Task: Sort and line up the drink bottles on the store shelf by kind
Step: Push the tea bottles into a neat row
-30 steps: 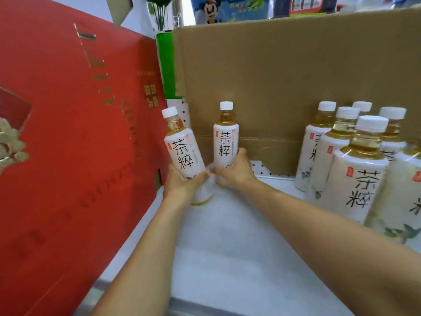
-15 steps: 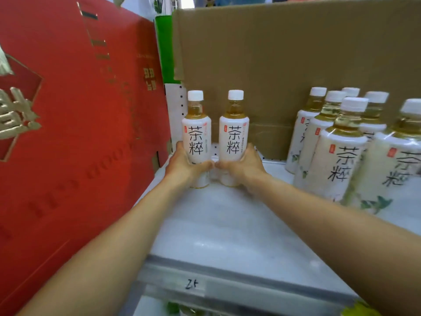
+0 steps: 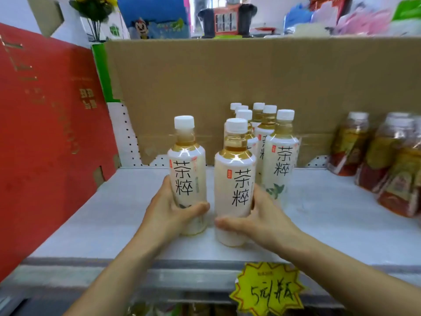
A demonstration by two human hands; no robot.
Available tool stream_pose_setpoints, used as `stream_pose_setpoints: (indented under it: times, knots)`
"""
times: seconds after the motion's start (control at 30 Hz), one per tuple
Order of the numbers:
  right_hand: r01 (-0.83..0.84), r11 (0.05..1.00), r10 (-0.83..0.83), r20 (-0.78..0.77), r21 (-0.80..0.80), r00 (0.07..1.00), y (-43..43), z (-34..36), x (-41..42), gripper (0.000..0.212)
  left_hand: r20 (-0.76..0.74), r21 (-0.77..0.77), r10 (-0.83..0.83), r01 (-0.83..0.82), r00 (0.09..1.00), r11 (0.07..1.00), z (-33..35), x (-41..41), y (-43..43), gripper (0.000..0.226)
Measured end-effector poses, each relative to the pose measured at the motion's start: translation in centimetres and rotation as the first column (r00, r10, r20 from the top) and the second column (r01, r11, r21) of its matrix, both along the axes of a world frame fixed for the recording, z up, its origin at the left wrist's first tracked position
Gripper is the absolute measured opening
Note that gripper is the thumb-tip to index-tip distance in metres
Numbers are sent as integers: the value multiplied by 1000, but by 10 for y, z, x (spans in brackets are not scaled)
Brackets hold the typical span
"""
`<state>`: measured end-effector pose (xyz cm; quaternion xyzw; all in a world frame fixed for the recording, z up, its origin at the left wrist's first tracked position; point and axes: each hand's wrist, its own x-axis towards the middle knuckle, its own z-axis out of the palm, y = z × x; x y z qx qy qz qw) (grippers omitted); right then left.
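Two white-labelled tea bottles with white caps stand upright near the front of the white shelf (image 3: 109,215). My left hand (image 3: 167,212) grips the left tea bottle (image 3: 186,176) round its lower half. My right hand (image 3: 259,216) grips the right tea bottle (image 3: 235,185) the same way. Directly behind the right bottle stands a cluster of several identical tea bottles (image 3: 281,160), running back toward the cardboard. At the far right stand red-and-yellow labelled drink bottles (image 3: 387,163), blurred.
A large red gift box (image 3: 45,137) walls off the shelf's left side. A brown cardboard sheet (image 3: 227,83) forms the back. A yellow starburst price tag (image 3: 268,290) hangs on the shelf's front rail. Assorted goods sit above the cardboard.
Both hands have carried their two bottles from the shelf's back left corner toward the front and to the right, beside the bottle cluster. The camera view has shifted right.
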<state>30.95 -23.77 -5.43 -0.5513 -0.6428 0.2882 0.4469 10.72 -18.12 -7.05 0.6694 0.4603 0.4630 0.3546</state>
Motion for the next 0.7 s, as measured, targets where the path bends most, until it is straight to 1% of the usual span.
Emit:
stream_pose_setpoints:
  times: [0.07,0.17,0.23,0.33,0.47,0.7]
  knots:
    - [28,1000,-28,4,15,1000,-13,-1,22,62,-2,7,-56,56,998,998,-2,25,-10,75]
    - [102,993,-102,11,62,995,-23,-3,52,75,-7,18,-92,92,996,996,-3,58,-17,71]
    - [142,987,-143,10,70,990,-25,-4,68,78,-16,26,-102,102,995,994,-2,75,-21,73]
    - [176,981,-178,17,80,984,-23,-7,81,77,-34,28,-83,84,996,996,-1,91,-23,76]
    - [216,970,-220,20,114,975,-19,-12,85,71,-62,33,-25,27,998,999,-1,99,-24,72]
    - [202,971,-207,23,125,978,-19,-14,85,70,-93,57,33,-27,995,998,-4,99,-27,73]
